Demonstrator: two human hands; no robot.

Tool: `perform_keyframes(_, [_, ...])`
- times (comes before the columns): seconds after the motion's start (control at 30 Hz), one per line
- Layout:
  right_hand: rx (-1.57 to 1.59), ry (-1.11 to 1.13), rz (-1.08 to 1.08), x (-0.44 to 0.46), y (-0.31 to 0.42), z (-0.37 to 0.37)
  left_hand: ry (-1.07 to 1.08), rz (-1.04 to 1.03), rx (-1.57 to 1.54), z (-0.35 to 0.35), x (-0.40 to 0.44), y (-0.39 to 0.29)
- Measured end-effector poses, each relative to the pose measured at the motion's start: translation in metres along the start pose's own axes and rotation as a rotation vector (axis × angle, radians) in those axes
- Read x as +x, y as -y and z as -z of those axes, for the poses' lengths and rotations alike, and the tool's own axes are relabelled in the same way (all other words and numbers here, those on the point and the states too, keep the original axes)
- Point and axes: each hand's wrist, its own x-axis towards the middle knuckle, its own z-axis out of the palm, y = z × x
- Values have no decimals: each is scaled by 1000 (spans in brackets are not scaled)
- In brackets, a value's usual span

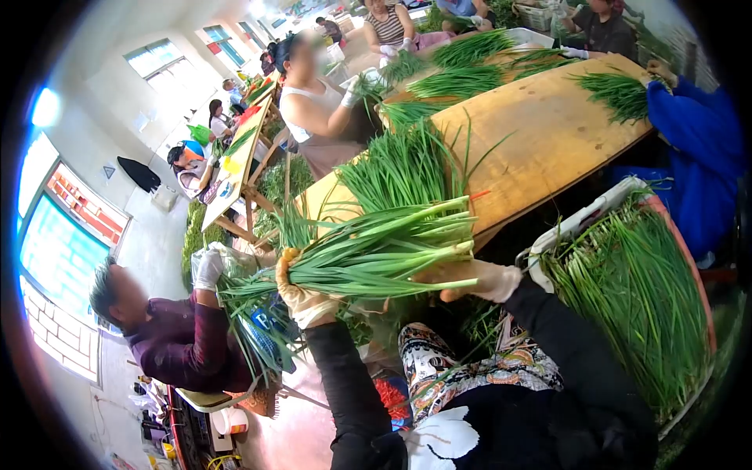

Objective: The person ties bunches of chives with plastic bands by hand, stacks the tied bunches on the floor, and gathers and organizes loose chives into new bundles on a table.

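Observation:
A large bunch of garlic chives (368, 254) is held up across my lap, pale stem ends to the right and leaf tips to the left. My left hand (304, 296), in a pale glove, wraps round the leafy part with its fingers curled over the top. My right hand (479, 280), also gloved, is closed at the lower stem ends; some of its fingers are hidden behind the stems. Just beyond the bunch, a pile of garlic chives (399, 168) lies on the wooden table (533, 125).
At my right stands a large crate (548, 239) full of chives. A person in a dark red top (184, 337) sits close on the left. Across the table is a person in a white top (309, 110). A blue-sleeved person (689, 125) handles chives at the right.

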Motion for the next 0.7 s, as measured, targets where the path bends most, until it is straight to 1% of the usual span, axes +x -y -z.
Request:
perform_keyframes(0.03, [354,-44,-75,2,2,-4,-31,-69,100,7,5,6])
perform_keyframes(0.07, [717,-91,-159,2,14,-15,-23,-87,138,5,2,6])
perform_keyframes(0.1, [770,-256,-204,3,37,-30,-11,-8,81,-1,-2,1])
perform_keyframes(0.13, [622,-231,-241,-5,36,-23,0,74,24,-5,-4,-3])
perform_keyframes(0.17, [473,-201,-276,-13,35,-17,-15,79,-3,-2,-3,-3])
perform_keyframes(0.2, [361,-256,-296,-19,41,-21,-35,67,-47,4,0,-8])
perform_keyframes(0.23, [263,-277,-337,-35,60,-24,5,65,-25,11,-2,-10])
perform_keyframes(0.27, [140,-271,-307,-39,44,-16,52,68,1,11,-4,-11])
perform_keyframes(0.3, [160,-235,-240,-55,51,-14,-45,73,56,10,-6,-7])
perform_keyframes(0.33, [183,-197,-187,-72,57,-14,42,180,-55,31,1,-2])
perform_keyframes(0.4, [352,-415,-22,-94,53,-15,-22,62,53,13,-7,3])
perform_keyframes(0.43, [439,-317,110,-109,54,-1,-108,64,-79,-3,-12,-1])
perform_keyframes(0.47, [495,-247,221,-127,65,8,-137,48,-41,-2,-11,-4])
perform_keyframes(0.5, [558,-167,328,-145,75,18,-119,12,-24,3,-11,-12])
perform_keyframes(0.57, [568,-95,424,-160,88,22,-111,-65,-21,9,-5,-25])
perform_keyframes(0.6, [501,-69,376,-163,88,22,-114,-69,-21,10,-5,-25])
perform_keyframes(0.63, [369,-71,212,-158,77,16,-84,-95,-28,11,-8,-27])
perform_keyframes(0.67, [93,-53,-63,-151,61,8,-47,-121,-40,8,-8,-25])
perform_keyframes(0.7, [-324,68,-335,-140,41,-3,0,-121,-44,11,-6,-22])
